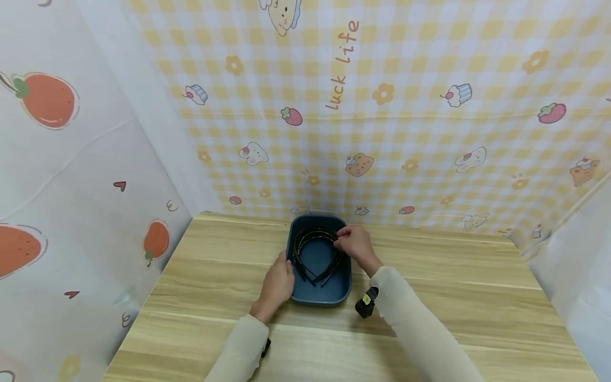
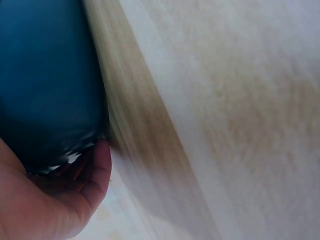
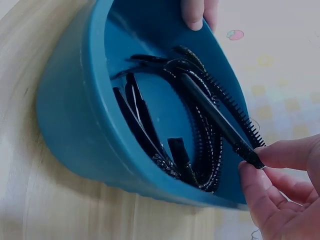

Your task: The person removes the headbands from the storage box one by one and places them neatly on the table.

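A dark blue plastic bin [image 1: 317, 303] stands on the table with several black headbands [image 1: 297, 246] lying curved inside it. Some of these carry glittery trim and small comb teeth, as the right wrist view shows. My left hand [image 1: 278, 280] grips the bin's left wall, its thumb at the rim; curled fingers [image 2: 100, 165] show against the outside in the left wrist view. Over the far right part of the bin, my right hand [image 1: 355, 243] pinches a black headband [image 3: 212, 115] between thumb and fingertips. That headband overlaps the others in the right wrist view.
The wooden table [image 1: 444, 297] reaches back to a yellow checked cloth [image 1: 406, 132] hanging behind the bin. A white printed sheet [image 1: 95, 159] rises at the left edge. A black wrist camera [image 1: 366, 303] sits under the right sleeve.
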`<state>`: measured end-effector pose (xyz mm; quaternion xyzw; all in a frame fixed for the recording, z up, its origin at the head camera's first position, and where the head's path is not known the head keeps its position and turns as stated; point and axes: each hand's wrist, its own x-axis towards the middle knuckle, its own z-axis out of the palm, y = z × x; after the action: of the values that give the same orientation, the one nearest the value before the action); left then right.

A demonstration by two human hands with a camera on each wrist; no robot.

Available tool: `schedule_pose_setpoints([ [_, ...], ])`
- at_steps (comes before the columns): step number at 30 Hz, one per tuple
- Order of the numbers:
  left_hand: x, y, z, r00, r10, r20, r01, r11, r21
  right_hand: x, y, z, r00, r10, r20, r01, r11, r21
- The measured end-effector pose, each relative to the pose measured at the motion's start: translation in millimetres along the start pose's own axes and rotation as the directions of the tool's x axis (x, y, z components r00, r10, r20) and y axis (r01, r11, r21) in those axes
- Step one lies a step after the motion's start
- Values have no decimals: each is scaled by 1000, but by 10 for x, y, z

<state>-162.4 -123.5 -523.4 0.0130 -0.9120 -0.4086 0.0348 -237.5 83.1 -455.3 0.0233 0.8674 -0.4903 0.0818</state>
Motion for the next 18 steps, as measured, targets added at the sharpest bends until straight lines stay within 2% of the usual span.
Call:
schedule_pose_setpoints([
  [5, -8, -1, -3, 1000, 1, -5, -1, 1000, -2, 14, 37, -34, 999, 39, 13, -40, 996, 83],
  [10, -7, 1, -5, 1000, -6, -1, 6, 1000, -8, 20, 70, -70, 998, 65, 8, -65, 992, 110],
  [18, -9, 12, -2, 1000, -10, 3, 10, 1000, -4, 23, 106, -215, 995, 104, 5, -103, 970, 222],
])
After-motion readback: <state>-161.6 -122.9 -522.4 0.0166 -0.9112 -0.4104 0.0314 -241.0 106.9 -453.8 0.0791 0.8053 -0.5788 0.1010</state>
